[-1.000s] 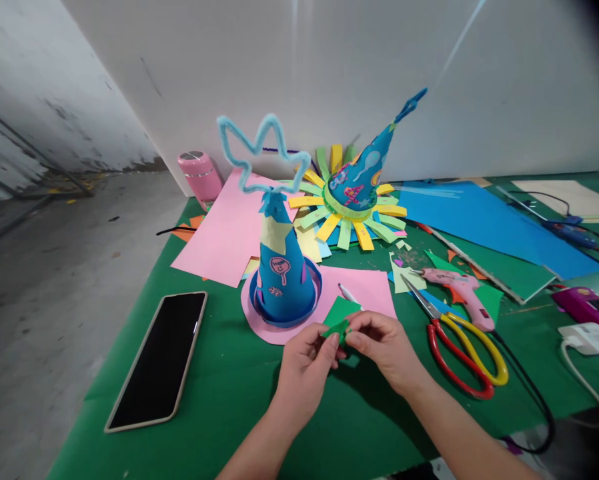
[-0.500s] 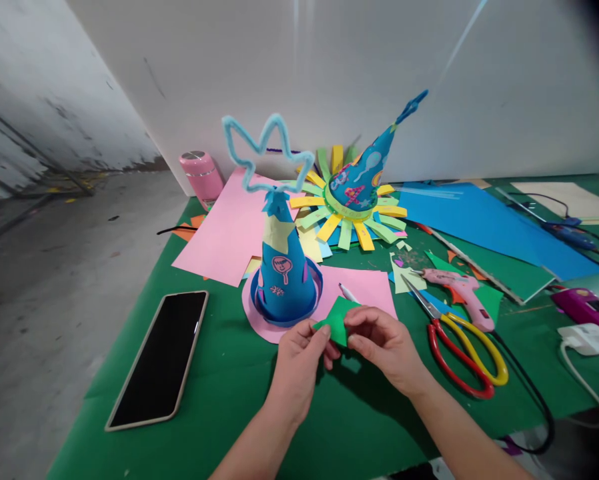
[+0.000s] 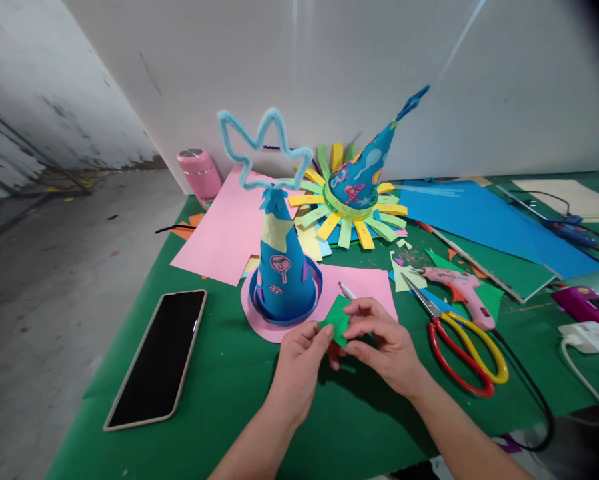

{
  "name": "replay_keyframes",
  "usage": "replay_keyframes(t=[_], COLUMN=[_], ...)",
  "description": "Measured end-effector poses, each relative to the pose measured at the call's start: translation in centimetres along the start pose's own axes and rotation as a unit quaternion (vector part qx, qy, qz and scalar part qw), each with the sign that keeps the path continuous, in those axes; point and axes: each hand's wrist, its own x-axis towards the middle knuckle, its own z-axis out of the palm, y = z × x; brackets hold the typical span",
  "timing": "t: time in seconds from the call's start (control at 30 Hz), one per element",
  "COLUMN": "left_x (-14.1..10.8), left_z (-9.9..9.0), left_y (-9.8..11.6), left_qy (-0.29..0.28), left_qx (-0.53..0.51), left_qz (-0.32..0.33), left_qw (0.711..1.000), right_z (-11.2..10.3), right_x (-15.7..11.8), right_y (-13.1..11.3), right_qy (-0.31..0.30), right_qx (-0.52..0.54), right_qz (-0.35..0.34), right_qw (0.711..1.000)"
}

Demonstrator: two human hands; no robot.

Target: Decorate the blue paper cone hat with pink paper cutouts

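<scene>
A small piece of green paper (image 3: 336,321) is held between my two hands, just above the table. My left hand (image 3: 305,353) pinches its left side between thumb and fingers. At its right edge, my right hand (image 3: 379,340) grips it with thumb and fingertips; the exact contact is partly hidden. Behind my left hand stands a blue paper cone hat (image 3: 284,290) with a pale blue pipe-cleaner shape (image 3: 252,143) on top, set on a pink paper brim (image 3: 252,319). A white marker (image 3: 347,291) lies on pink paper beyond my right hand.
Red-and-yellow-handled scissors (image 3: 462,347) and a pink glue gun (image 3: 459,287) lie to the right. A phone (image 3: 157,360) lies left. Behind are a second blue cone hat (image 3: 362,177) with a strip fringe, a pink flask (image 3: 199,175) and blue paper (image 3: 484,220).
My right hand's fingers have shifted on the green paper, its index finger now lower and more spread. The paper has turned slightly; the view has moved a little.
</scene>
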Motion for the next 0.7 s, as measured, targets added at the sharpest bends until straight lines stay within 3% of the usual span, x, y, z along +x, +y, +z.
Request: replay_keyframes(t=[0.3, 0.7], left_x=[0.0, -0.4], left_z=[0.0, 0.3], left_y=[-0.2, 0.5], left_qy=[0.007, 0.032], left_qx=[0.044, 0.136], left_qz=[0.023, 0.059], left_qw=[0.999, 0.988], right_z=[0.0, -0.1], right_x=[0.6, 1.5], right_y=[-0.5, -2.2], right_qy=[-0.012, -0.049], right_qx=[0.000, 0.103], right_qz=[0.067, 0.168], right_qw=[0.998, 0.979])
